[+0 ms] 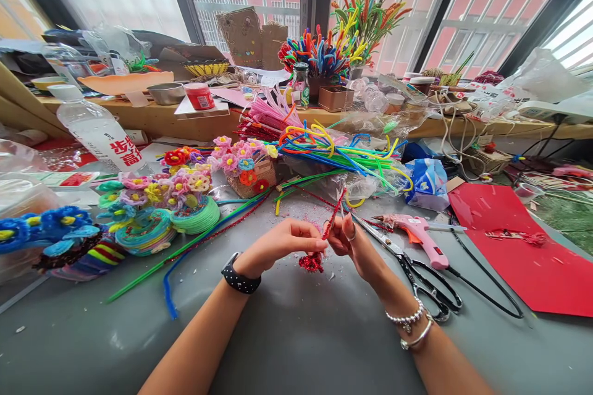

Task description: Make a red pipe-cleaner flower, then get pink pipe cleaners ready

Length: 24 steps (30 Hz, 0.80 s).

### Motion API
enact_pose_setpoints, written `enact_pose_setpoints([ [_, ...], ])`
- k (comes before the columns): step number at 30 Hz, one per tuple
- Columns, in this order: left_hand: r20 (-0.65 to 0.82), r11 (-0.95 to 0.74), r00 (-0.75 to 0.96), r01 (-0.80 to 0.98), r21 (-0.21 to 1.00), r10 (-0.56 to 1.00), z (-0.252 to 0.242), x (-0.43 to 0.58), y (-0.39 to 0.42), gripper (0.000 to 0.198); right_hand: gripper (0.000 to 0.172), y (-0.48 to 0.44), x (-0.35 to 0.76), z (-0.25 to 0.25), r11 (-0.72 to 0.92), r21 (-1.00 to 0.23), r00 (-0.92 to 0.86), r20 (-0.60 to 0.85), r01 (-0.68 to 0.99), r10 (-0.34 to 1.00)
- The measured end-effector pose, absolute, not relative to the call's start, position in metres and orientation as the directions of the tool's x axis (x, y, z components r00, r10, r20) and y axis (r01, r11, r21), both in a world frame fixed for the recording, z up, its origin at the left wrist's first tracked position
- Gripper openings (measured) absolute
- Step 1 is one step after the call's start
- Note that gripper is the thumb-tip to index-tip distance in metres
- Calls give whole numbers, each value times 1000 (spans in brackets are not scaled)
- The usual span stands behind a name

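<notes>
A red tinsel pipe cleaner (334, 212) stands upright between my two hands, with a curled red tinsel bundle (311, 263) at its lower end. My left hand (290, 245) is closed, pinching the piece near the bundle with thumb and fingertips. Just to the right, my right hand (348, 239) is closed around small silver scissors (343, 203), their blades pointing up beside the red stem. Its fingers partly hide the handles. I cannot tell whether the blades touch the stem.
Large black-handled scissors (417, 277) and a pink glue gun (424, 237) with its cable lie right, beside red card (519, 246). Finished pipe-cleaner flowers (185, 188) stand left near a water bottle (99, 132). Loose pipe cleaners (324, 148) pile up behind my hands.
</notes>
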State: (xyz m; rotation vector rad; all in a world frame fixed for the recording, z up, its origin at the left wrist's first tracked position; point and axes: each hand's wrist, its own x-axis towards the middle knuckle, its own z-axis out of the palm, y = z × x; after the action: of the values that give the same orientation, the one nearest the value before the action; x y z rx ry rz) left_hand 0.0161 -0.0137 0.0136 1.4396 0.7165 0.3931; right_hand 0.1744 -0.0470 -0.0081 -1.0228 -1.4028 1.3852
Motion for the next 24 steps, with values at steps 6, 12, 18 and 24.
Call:
enact_pose_setpoints([
  [6,-186,94,708,167,981,682,13,16,-14,26,59,-46,174,-10,-50,-997,-322,-30,-56,946],
  [12,-179,111,699,142,984,692,12,16,-13,25,58,-45,173,-15,-55,-996,-316,-32,-66,948],
  [18,-211,121,701,177,977,681,15,17,-15,25,59,-44,174,-15,34,-999,-312,43,-34,949],
  [24,-234,127,718,201,971,656,15,17,-17,28,57,-42,177,-19,82,-996,-209,84,-22,974],
])
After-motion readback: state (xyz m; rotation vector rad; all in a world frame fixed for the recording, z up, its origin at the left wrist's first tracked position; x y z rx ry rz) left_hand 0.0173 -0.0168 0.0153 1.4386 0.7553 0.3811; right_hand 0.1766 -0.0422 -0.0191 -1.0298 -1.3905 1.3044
